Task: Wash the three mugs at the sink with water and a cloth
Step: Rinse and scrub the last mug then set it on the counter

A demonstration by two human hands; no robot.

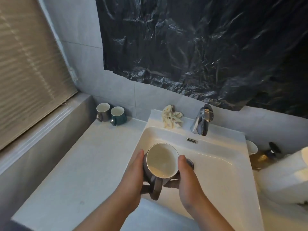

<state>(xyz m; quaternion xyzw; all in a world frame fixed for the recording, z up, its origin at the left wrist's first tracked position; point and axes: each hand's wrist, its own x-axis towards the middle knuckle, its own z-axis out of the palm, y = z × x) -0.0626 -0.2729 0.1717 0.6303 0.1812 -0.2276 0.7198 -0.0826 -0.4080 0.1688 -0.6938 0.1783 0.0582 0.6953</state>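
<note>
A grey mug (161, 161) with a white inside is held upright over the left part of the white sink (216, 157), its handle pointing toward me. My left hand (133, 177) wraps its left side and my right hand (186, 179) grips its right side. Two more mugs stand on the counter at the back left: a grey mug (102, 112) and a dark green mug (118, 116). A crumpled cream cloth (171, 118) lies on the sink's back rim, left of the chrome tap (202, 121). No water runs from the tap.
The pale counter (83, 164) stretches left of the sink beside a window with a blind (25, 72). Black plastic sheeting (208, 47) covers the wall above. Right of the sink stand a white cup (252, 147), a dark-capped amber bottle (265, 155) and a white object (288, 177).
</note>
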